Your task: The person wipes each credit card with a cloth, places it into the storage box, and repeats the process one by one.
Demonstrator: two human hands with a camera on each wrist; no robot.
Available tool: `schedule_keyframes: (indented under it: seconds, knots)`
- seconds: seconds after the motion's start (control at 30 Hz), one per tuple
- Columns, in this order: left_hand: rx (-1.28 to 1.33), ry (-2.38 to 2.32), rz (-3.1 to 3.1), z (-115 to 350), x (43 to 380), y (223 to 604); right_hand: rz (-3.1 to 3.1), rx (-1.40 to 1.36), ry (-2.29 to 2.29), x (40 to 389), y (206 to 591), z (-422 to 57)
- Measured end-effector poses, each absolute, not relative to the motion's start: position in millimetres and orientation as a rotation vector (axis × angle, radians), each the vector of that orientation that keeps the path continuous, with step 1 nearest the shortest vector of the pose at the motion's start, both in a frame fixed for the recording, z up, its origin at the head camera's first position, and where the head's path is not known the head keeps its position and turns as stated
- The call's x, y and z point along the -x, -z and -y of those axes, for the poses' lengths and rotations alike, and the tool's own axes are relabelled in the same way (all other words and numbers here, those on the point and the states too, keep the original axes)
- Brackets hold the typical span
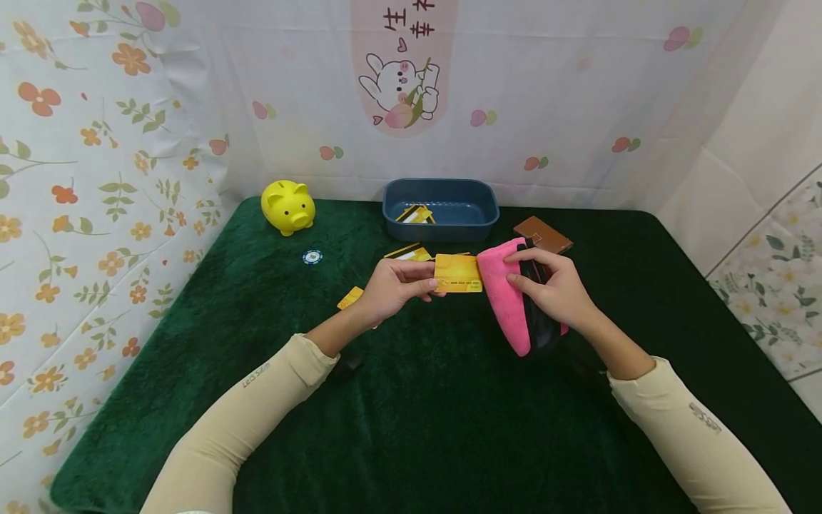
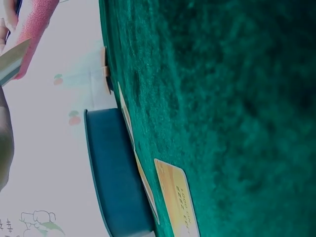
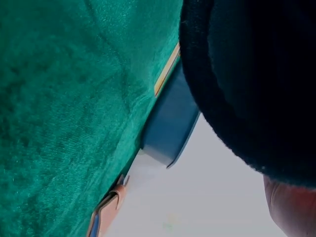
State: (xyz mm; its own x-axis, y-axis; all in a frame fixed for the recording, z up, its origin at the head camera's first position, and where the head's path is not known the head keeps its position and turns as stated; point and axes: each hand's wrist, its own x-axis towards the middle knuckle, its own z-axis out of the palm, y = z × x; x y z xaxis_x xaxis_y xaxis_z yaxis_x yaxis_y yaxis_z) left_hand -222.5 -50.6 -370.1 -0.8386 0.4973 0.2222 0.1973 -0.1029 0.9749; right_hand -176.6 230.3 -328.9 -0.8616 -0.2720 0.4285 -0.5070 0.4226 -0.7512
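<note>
My left hand (image 1: 399,289) pinches a gold bank card (image 1: 459,274) by its left end, thumb in front. The card's far end meets the edge of a pink and black piece of soft fabric (image 1: 504,303). My right hand (image 1: 560,285) grips that fabric at its upper part, thumb and fingers pressed on the pink side. In the left wrist view the card (image 2: 14,61) appears edge-on beside the pink fabric (image 2: 37,29). The fabric's dark side (image 3: 247,89) fills much of the right wrist view and hides most of the right hand.
A blue bin (image 1: 443,232) with several bank cards (image 1: 416,215) stands at the back. Other cards lie before it (image 1: 411,253) and by the left forearm (image 1: 349,298). A brown wallet (image 1: 544,235), yellow piggy bank (image 1: 287,208) and poker chip (image 1: 312,257) rest on the green cloth (image 1: 411,428).
</note>
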Motion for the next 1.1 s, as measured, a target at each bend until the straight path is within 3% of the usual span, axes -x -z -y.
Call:
schedule_keyframes:
  seconds: [0.23,0.67,1.1]
  knots:
    - [-0.736,-2.098,-1.945,52,227,372,2.488,-0.606,-1.400,183,332,-234]
    - [-0.642,-2.183,-1.937,52,231,367,2.691,-0.415,-1.283,236,378,-272]
    - [-0.462,-2.225,-1.928,55,237,363,2.820,-0.538,-1.071,259,393,-279]
